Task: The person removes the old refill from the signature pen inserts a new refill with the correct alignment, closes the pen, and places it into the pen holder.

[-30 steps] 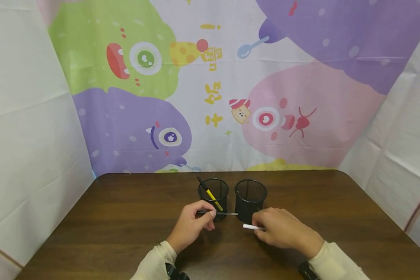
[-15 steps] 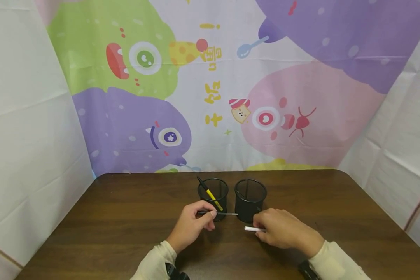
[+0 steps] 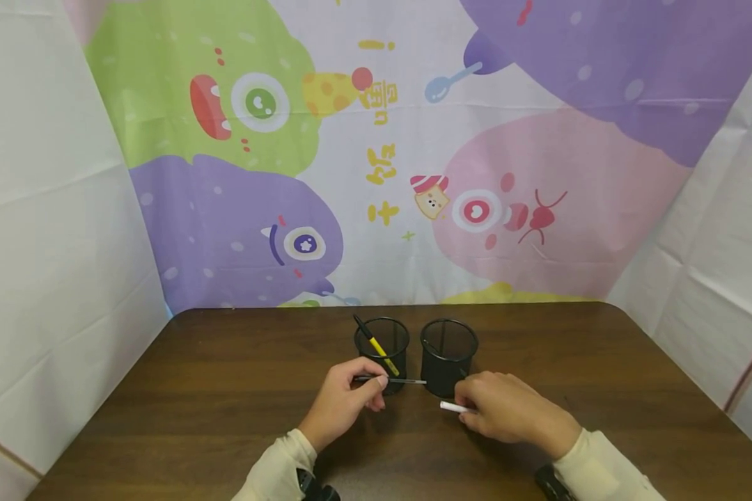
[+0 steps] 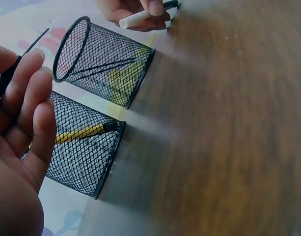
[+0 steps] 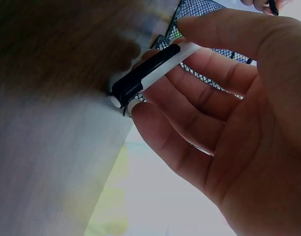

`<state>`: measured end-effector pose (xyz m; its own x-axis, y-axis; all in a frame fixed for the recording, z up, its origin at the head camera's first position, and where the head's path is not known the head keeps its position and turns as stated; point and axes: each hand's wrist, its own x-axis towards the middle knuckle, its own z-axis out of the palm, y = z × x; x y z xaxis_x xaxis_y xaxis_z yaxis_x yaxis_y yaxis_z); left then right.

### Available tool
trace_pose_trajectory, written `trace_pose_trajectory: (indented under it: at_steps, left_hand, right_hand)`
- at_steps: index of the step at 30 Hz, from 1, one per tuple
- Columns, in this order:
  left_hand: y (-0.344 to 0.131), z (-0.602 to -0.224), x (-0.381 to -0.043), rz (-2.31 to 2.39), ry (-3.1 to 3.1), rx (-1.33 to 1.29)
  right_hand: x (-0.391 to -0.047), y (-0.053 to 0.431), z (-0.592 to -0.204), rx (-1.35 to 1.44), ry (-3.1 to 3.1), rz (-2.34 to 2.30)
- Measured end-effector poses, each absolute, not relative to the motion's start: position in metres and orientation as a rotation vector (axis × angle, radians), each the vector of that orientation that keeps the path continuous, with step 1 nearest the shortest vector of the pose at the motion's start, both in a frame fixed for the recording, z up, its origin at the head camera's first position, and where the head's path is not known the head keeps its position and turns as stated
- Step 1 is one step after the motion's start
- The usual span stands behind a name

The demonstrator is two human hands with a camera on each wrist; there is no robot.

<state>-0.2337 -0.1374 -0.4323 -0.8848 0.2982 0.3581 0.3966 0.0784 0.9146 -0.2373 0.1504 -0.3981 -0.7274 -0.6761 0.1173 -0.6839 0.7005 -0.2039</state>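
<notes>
My left hand (image 3: pixel 345 396) pinches a black pen section with a thin refill (image 3: pixel 407 381) sticking out to the right, its far end pale. My right hand (image 3: pixel 507 410) grips a white pen barrel (image 3: pixel 454 407) between thumb and fingers. A black clip (image 5: pixel 150 66) on the barrel shows in the right wrist view. The two pen parts are apart, the barrel lower and to the right of the refill. Behind the left hand stands a black mesh pen cup (image 3: pixel 401 362) with a yellow-and-black pen (image 3: pixel 376 346) leaning inside. A second mesh cup (image 3: pixel 445 376) stands beside it, near my right fingers.
Both cups stand on a dark brown wooden table (image 3: pixel 225 390). A curtain with cartoon figures (image 3: pixel 376 264) hangs behind the table's far edge. White cloth walls (image 3: pixel 56 209) close off both sides. Thin dark lines (image 4: pixel 106 66) show through the second cup's mesh.
The white barrel's free end has shifted slightly right, away from the refill, and its tilt has changed a little. My left hand has stayed almost still.
</notes>
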Motion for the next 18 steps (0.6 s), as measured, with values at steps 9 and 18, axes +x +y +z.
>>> trace_pose_trajectory:
  at_steps: [9,18]
  left_hand:
    - [-0.1374,-0.4319,-0.2328,-1.940,-2.256,-0.715]
    - [-0.1376,-0.4328,-0.2334,-1.946,-2.266,-0.711]
  right_hand:
    - [-0.2358,0.1511,-0.3975,1.157,-2.870,0.306]
    - [-0.2358,0.1523,-0.3991,1.162,-2.863,0.268]
